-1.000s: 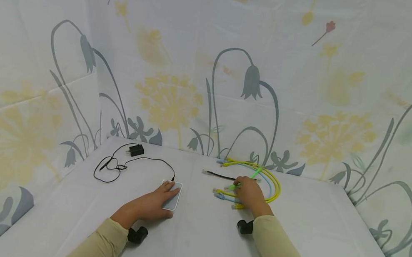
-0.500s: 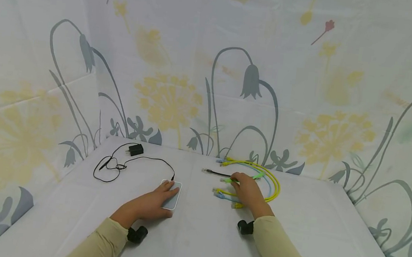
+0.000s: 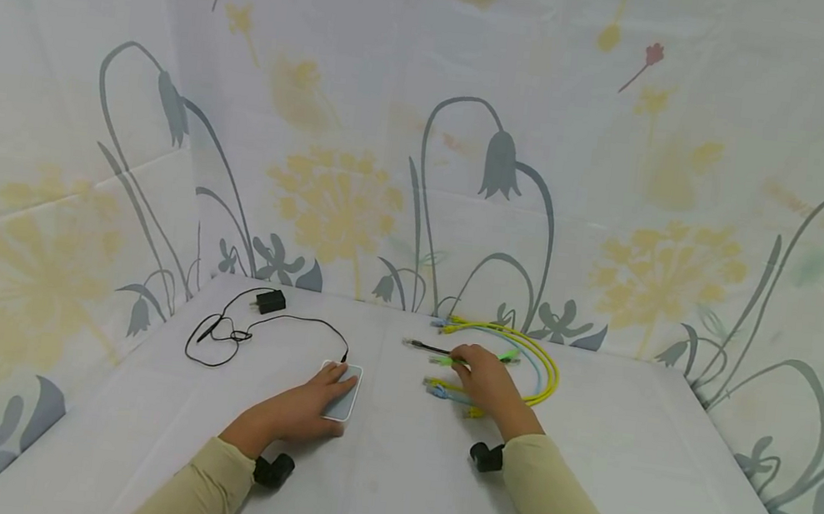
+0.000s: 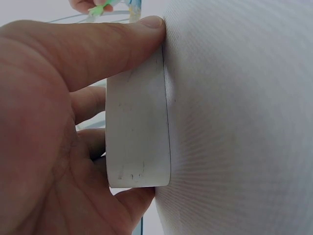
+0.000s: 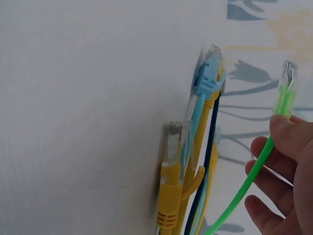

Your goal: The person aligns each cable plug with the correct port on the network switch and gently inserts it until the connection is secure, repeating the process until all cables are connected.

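A pale cloth backdrop [image 3: 365, 59] printed with grey bellflowers and yellow blooms rises behind and beside the white counter [image 3: 387, 489]. Two beige sleeves [image 3: 570, 504] reach in from the near side.

The left hand [image 3: 302, 405] is clamped on a white box [image 4: 138, 132], which lies on the counter left of the middle; the thumb presses along its near side, and the fingers reach over its top to the far side. The right hand [image 3: 492, 383] is out to the right, its thumb and fingertip together in a pinch on a green cable [image 5: 243, 190], with the other fingers loosely bent and apart.

Around that hand, yellow cables [image 3: 556, 381] bow out to the right, their ends pointing left, and a light blue cable [image 5: 208, 78] follows the same curve inside them. On the far left a thin black cord [image 3: 307, 319] lies in loose loops, running from a black adapter [image 3: 271, 302] to the far end of the white box.

A black wrist camera [image 3: 274, 470] sits at the left cuff. A short black cable [image 3: 425, 345] pokes out left of the right hand. Smallest is the clear plug [image 5: 288, 76] at the end of the green cable, held up off the counter just past the thumb tip.
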Motion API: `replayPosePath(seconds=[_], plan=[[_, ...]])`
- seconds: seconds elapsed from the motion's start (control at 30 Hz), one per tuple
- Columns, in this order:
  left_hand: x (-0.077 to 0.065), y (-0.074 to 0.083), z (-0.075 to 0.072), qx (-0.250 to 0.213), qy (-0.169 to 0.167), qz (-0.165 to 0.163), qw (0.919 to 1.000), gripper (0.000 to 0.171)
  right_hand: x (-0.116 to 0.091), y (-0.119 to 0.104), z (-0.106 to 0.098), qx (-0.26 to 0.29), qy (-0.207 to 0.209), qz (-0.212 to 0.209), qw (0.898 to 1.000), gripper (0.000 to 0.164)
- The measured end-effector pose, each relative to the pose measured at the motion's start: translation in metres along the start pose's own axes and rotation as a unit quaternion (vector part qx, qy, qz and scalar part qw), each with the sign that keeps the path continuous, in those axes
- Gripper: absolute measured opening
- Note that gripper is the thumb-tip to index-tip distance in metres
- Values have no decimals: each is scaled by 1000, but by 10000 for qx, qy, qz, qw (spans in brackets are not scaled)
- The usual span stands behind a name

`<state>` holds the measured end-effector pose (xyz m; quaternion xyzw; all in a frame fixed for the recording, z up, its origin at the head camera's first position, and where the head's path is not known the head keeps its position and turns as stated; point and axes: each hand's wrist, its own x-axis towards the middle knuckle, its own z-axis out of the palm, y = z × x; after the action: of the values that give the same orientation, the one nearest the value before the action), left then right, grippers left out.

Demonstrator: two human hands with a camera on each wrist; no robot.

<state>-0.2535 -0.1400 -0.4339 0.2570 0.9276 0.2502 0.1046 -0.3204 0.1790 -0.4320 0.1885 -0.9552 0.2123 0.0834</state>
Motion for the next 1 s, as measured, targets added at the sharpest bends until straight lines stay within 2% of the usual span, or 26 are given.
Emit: replayPosePath(seconds=[0.37, 0.83, 1.0], plan=[[0, -2, 1, 31, 39, 44, 10000, 75, 0, -17, 1, 71, 3, -173, 9998, 19], [0, -3, 2, 58, -21, -126, 9999, 75, -4, -45, -4, 416, -43, -443, 9981, 19], [3, -6, 3, 60, 9, -106, 9999, 75, -6, -51, -1, 348, -30, -712, 9969, 17]])
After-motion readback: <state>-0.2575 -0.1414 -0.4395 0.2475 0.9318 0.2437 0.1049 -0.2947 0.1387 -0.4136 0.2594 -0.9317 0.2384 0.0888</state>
